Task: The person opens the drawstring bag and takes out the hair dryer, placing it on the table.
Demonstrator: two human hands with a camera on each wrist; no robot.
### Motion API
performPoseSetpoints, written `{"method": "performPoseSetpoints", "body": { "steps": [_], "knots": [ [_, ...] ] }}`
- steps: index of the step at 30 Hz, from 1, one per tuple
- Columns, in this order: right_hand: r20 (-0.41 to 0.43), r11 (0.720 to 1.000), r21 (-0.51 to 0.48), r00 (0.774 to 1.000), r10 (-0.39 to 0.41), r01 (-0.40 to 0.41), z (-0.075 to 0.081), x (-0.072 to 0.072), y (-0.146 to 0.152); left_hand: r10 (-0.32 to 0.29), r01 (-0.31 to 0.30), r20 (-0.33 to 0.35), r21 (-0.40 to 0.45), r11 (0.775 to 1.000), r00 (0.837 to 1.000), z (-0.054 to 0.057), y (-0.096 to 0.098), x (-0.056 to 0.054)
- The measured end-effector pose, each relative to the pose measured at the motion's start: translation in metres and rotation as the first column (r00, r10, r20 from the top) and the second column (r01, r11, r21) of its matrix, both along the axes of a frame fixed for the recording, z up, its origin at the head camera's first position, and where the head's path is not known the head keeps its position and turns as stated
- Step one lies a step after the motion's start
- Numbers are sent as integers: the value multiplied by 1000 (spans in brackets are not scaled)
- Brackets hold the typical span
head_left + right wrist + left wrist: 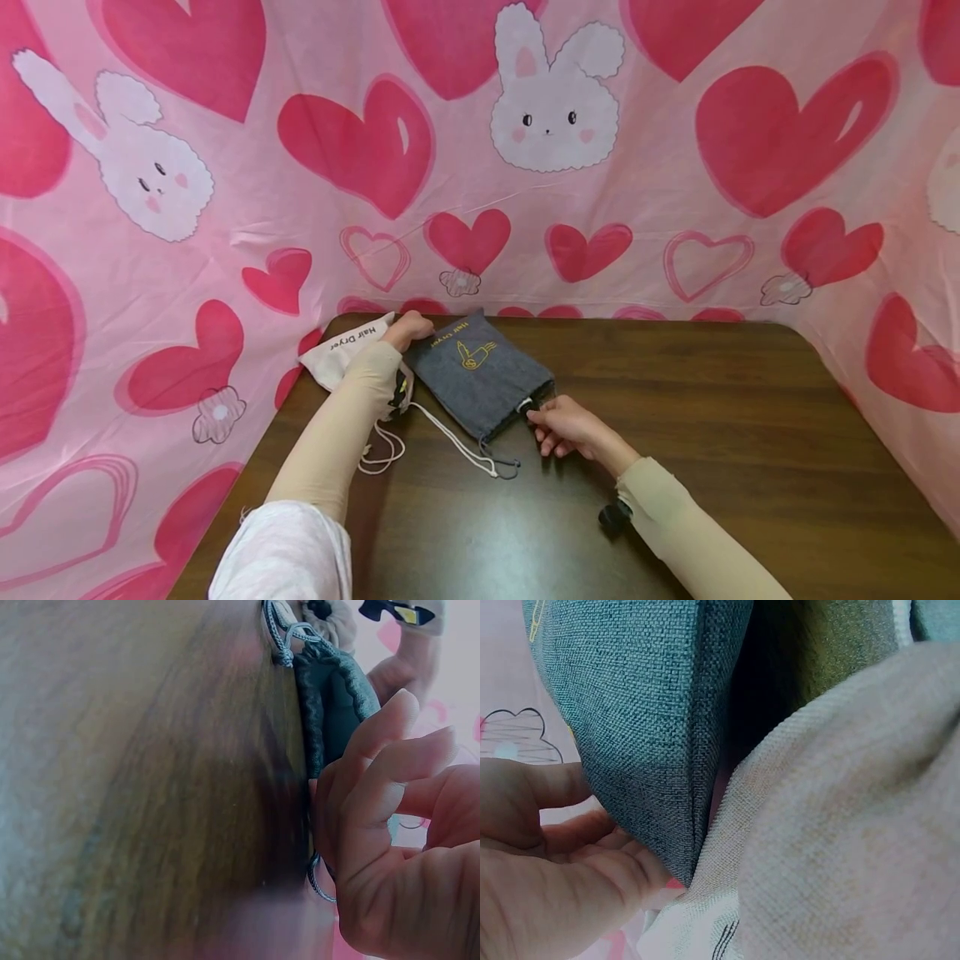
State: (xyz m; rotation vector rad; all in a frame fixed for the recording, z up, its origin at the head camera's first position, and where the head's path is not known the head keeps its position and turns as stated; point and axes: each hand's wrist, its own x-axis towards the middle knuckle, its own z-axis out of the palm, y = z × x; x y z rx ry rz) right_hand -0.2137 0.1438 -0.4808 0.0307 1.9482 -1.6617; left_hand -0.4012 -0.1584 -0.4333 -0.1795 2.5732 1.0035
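Note:
A grey drawstring bag [487, 379] with a yellow hair dryer print and "Hair Dryer" lettering lies at an angle on the table. At its far corner my left hand [410, 328] holds the cloth; the left wrist view has thumb and fingers around that corner. My right hand [572, 427] is at the bag's mouth, thumb and forefinger pinching a small dark piece [528, 407] with a light edge. What that piece belongs to, I cannot tell. The opening [337, 712] gapes in the right wrist view. Beside the grey bag lies a white "Hair Dryer" bag [341, 354], partly behind my left forearm.
White drawstrings [453, 437] trail over the brown wooden table [690, 400], near the grey bag's knotted cord [510, 471]. A pink heart-and-rabbit cloth [480, 183] stands along the table's back and sides. Black wrist devices [615, 518] are strapped over beige sleeves.

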Motion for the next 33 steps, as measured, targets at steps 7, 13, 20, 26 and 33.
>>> {"method": "performPoseSetpoints", "body": {
  "steps": [7, 13, 20, 26, 33],
  "knots": [
    [9, 1000, -2, 1000, -5, 5, 0, -2, -4, -7, 7, 12, -19, 1000, 1000, -5, 4, -3],
    [2, 1000, 12, 1000, -9, 9, -1, -4, -5, -66, 66, -3, -58, 996, 998, -6, 3, -3],
    [-14, 999, 31, 1000, -5, 5, 2, -7, -4, -94, 93, -9, -97, 991, 996, -3, 4, -5],
    [-13, 999, 40, 1000, -5, 6, 0, -5, -5, -100, 99, -4, -115, 988, 995, 0, 7, -4],
    [-28, 998, 55, 1000, -7, 9, -2, -5, -8, -112, 109, -18, -119, 987, 994, 0, 5, -2]
  ]
}}
